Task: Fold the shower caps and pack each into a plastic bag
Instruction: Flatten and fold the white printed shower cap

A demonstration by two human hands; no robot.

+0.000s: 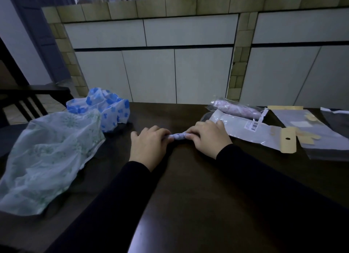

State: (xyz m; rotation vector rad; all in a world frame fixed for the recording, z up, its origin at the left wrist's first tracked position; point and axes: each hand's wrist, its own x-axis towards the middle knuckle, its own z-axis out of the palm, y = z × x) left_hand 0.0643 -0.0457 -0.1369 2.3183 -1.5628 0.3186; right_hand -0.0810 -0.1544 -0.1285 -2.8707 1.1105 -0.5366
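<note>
A shower cap rolled into a tight pale roll (pixel 177 136) lies on the dark table (pixel 188 186) at the centre. My left hand (pixel 149 145) grips its left end and my right hand (pixel 206 137) grips its right end, fingers curled over it. Only the short middle part of the roll shows between the hands. A green-patterned shower cap (pixel 49 158) lies spread out at the left. Behind it sits a blue-flowered shower cap (pixel 105 107). An empty plastic bag (pixel 255 135) with a paper header lies right of my right hand.
A packed bag with a pinkish rolled cap (pixel 238 108) lies at the table's far edge. More flat plastic bags (pixel 311 128) lie at the right. White cabinet doors (pixel 151 73) stand beyond the table. A dark chair (pixel 28 101) is at the left.
</note>
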